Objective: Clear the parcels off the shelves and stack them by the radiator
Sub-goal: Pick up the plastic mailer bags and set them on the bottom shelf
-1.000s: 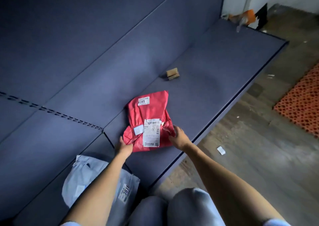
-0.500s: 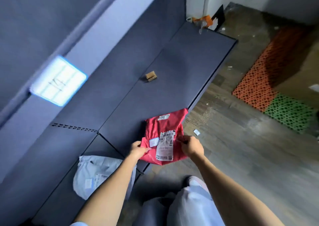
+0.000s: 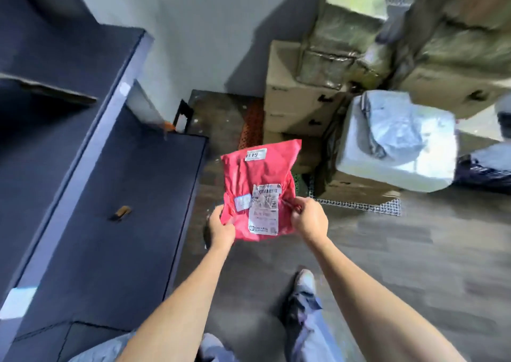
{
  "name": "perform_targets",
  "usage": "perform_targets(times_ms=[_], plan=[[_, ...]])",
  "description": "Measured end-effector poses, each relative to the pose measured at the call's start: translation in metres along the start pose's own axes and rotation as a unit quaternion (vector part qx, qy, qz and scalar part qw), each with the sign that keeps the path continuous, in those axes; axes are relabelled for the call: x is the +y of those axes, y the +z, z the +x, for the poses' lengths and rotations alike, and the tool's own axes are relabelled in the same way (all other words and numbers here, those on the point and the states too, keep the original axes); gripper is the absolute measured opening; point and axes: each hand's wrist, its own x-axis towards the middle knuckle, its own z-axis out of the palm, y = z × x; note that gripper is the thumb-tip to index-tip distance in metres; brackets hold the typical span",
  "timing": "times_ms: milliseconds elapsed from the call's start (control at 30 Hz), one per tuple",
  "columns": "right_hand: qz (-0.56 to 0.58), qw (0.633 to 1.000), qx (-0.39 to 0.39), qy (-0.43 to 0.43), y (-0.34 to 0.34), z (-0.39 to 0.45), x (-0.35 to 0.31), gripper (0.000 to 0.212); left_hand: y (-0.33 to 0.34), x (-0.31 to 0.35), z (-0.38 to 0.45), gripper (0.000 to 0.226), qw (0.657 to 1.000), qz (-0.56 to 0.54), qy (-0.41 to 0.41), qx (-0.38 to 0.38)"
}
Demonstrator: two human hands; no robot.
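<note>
And the red parcel (image 3: 260, 190) is off the dark shelf (image 3: 132, 184) now, carried out over the floor; left hand (image 3: 221, 229) and right hand (image 3: 308, 219) pinch its near corners, long axis running away toward the stacked boxes (image 3: 293, 99) ahead-right; crinkled plastic mailer, white labels up.

Can't read the label (image 3: 264, 209) on the red parcel (image 3: 257, 173), too smeared. Boxes (image 3: 456, 66) at 1 o'clock are blurred and cut off at the edge.
</note>
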Motion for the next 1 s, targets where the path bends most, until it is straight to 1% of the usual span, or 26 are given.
perform_targets(times_ms=[67,133,200,267,433,533,633,700,767,867,900,1000], plan=[[0.013,0.999,0.039,0.017,-0.070,0.020,0.020,0.034,0.033,0.069,-0.016,0.033,0.996,0.057,0.066,-0.018],[0.032,0.997,0.068,0.035,-0.130,0.043,0.042,0.033,0.065,0.128,-0.028,0.035,0.988,0.087,0.123,-0.033],[0.043,0.995,0.078,0.054,-0.179,0.062,0.062,0.034,0.096,0.174,-0.038,0.037,0.981,0.103,0.162,-0.036],[0.041,0.994,0.077,0.069,-0.215,0.080,0.082,0.034,0.128,0.208,-0.047,0.039,0.976,0.106,0.182,-0.047],[0.043,0.981,0.099,0.162,-0.264,0.124,0.119,0.036,0.197,0.258,-0.049,0.043,0.967,0.101,0.210,-0.103],[0.048,0.968,0.118,0.214,-0.279,0.160,0.138,0.035,0.236,0.278,-0.034,0.042,0.956,0.099,0.245,-0.129],[0.085,0.950,0.138,0.268,-0.287,0.192,0.150,0.036,0.262,0.299,-0.015,0.041,0.941,0.123,0.279,-0.147],[0.095,0.942,0.144,0.290,-0.291,0.213,0.155,0.034,0.274,0.312,-0.003,0.042,0.939,0.143,0.271,-0.159],[0.097,0.933,0.150,0.313,-0.291,0.229,0.160,0.032,0.283,0.318,0.008,0.044,0.925,0.196,0.258,-0.198],[0.088,0.925,0.128,0.347,-0.291,0.241,0.167,0.036,0.292,0.315,0.019,0.049,0.876,0.305,0.223,-0.300],[0.083,0.924,0.118,0.354,-0.290,0.243,0.170,0.039,0.293,0.311,0.021,0.050,0.864,0.328,0.206,-0.323],[0.046,0.947,0.076,0.309,-0.288,0.249,0.170,0.042,0.285,0.305,0.021,0.044,0.862,0.351,0.146,-0.336]])
